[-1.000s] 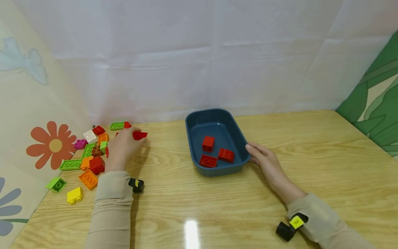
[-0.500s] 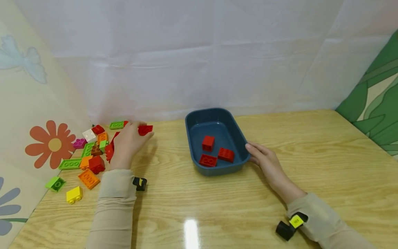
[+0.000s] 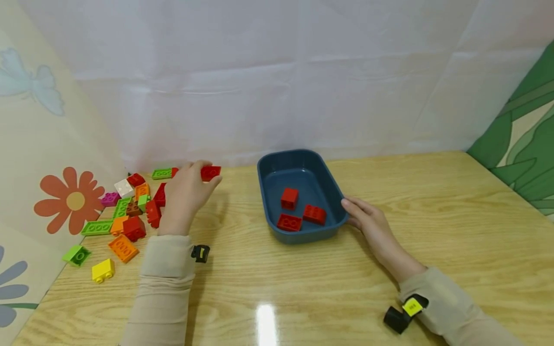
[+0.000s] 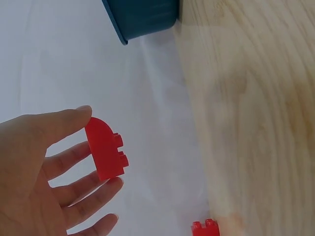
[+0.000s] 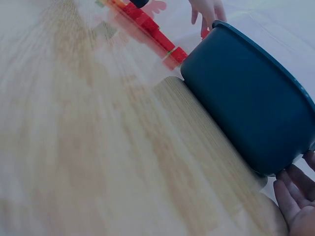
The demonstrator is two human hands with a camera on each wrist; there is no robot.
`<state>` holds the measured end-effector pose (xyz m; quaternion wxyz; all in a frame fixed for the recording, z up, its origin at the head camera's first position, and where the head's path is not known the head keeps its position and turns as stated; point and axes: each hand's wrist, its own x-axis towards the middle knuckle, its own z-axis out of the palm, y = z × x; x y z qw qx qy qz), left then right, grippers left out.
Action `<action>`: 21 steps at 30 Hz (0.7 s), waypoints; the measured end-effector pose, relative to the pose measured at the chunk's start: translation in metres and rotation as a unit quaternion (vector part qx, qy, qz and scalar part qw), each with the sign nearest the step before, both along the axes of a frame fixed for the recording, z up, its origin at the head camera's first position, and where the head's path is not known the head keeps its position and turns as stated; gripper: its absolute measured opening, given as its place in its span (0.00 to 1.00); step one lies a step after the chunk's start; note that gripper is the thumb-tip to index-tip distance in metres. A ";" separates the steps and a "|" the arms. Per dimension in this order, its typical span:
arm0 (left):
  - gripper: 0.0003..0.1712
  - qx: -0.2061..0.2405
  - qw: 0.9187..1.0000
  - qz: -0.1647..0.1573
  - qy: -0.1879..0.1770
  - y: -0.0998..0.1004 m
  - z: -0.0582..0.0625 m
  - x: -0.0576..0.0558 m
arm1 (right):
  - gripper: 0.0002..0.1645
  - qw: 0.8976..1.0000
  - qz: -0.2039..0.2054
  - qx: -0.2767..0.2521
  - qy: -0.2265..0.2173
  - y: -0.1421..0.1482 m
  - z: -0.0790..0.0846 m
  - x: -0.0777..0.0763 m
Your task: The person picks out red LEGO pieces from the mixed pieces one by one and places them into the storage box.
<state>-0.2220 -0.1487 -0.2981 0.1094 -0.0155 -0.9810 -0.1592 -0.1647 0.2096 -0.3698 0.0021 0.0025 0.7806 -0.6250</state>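
My left hand [image 3: 186, 194] pinches a red toy building brick [image 3: 211, 173] between thumb and fingertips, raised over the table's back left. Seen from the left wrist, this brick [image 4: 102, 150] has one rounded end and studs along a side. A blue tub [image 3: 307, 236] sits mid-table with three red bricks inside, one of them a small block [image 3: 289, 198]. My right hand [image 3: 372, 226] holds the tub's right front corner, thumb at the rim and fingers on the outside. In the right wrist view its fingers [image 5: 290, 187] touch the tub's wall [image 5: 246, 98].
Loose bricks in several colours lie left of my left hand, among them a red block [image 3: 134, 228], a yellow one [image 3: 103, 270] and an orange one [image 3: 123, 248]. A white cloth [image 3: 216, 86] hangs along the table's back edge. Patterned panels stand at both sides.
My left hand has risen and moved right, away from the loose bricks, carrying the red brick. The right hand and the tub have stayed put.
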 end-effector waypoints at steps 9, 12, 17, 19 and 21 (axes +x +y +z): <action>0.31 0.000 1.000 -0.018 0.016 0.017 0.005 0.003 | 0.41 1.000 -0.001 0.000 0.000 0.000 0.000 0.000; 0.30 -0.006 0.999 -0.032 0.024 0.023 0.003 0.003 | 0.41 1.000 0.000 0.001 -0.001 0.000 -0.001 0.000; 0.30 -0.020 0.997 -0.049 0.050 0.034 0.002 0.005 | 0.41 1.000 -0.003 0.003 -0.003 0.000 -0.001 0.000; 0.29 -0.027 0.997 -0.048 0.057 0.037 0.003 0.006 | 0.41 1.000 -0.004 0.002 -0.002 -0.001 -0.001 0.000; 0.29 -0.033 0.996 -0.052 0.062 0.040 0.004 0.007 | 0.41 1.000 -0.004 -0.002 -0.001 0.000 -0.001 0.000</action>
